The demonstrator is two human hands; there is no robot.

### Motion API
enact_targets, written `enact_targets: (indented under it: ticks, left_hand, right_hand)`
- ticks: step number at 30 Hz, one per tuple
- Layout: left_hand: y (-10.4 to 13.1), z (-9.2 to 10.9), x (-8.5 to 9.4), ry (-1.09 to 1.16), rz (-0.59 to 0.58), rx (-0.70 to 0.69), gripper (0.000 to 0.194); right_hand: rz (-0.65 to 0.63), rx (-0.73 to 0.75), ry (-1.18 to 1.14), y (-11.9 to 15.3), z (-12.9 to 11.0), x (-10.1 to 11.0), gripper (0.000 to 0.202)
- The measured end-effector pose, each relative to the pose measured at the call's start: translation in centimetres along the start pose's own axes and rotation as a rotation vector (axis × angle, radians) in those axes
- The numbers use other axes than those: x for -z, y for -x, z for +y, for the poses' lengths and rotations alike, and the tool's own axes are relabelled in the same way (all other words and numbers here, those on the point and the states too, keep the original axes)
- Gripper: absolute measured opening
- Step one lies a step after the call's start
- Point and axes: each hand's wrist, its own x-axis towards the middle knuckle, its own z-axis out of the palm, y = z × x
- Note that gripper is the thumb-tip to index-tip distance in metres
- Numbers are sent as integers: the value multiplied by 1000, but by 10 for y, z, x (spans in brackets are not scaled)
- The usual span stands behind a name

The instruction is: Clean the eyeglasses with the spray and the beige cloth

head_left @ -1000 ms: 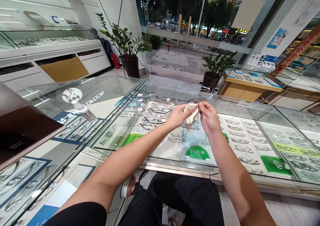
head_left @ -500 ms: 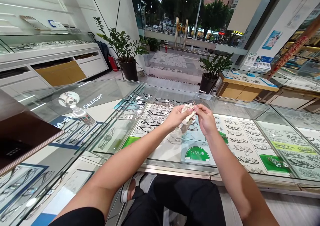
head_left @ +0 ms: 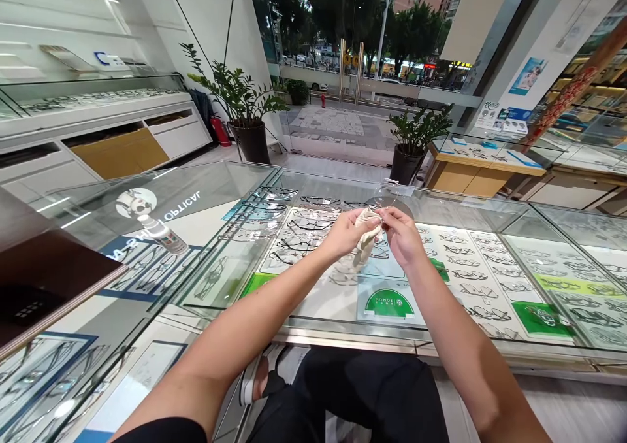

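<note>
Over the glass counter (head_left: 343,336), the person's left hand (head_left: 344,234) bunches a cream cloth (head_left: 367,223), the right hand's (head_left: 402,235) fingertips at its edge; spectacle frames (head_left: 297,244) lie beneath, a white bottle (head_left: 166,235) off left.

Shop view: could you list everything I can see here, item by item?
cloth: one, cream, centre
cases: several, clear glass, near and far
glasses: many, mostly dark, inside cases
bottle: one, mostly white, at left
panel: one, dark brown, left edge
plants: two, green, beyond nearest cases
extinguisher: one, red, beside left plant
door handles: two, gold, far side
trousers: one pair, black, below
left hand: one, bare, gripping cloth
right hand: one, bare, beside cloth, hold unclear
</note>
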Motion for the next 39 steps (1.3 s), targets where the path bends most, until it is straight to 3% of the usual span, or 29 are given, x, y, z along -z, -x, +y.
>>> enact_targets:
  ticks: [5,10,15,21,27,35,39]
  left_hand:
    - [-1,4,6,-99,-19,-61,53]
    - [1,11,11,-149,-167,-24,51]
    - [2,7,5,-144,-66,-32,50]
    - [1,2,4,-126,-14,-58,52]
    - [-1,6,10,-204,-192,-105,49]
    - [-2,-4,3,-164,-37,-66,55]
    - [-1,-3,-3,-157,10,-112,56]
  right_hand:
    - [-12,35,-17,0,-5,1,21]
    - [65,-16,-31,-2,-8,5,22]
    - [35,-27,11,-3,-3,4,24]
    - [-11,61,77,0,-4,1,21]
    - [81,0,3,-3,-8,5,24]
    - [-24,114,98,1,-2,-1,21]
    - [61,157,73,-3,-9,4,24]
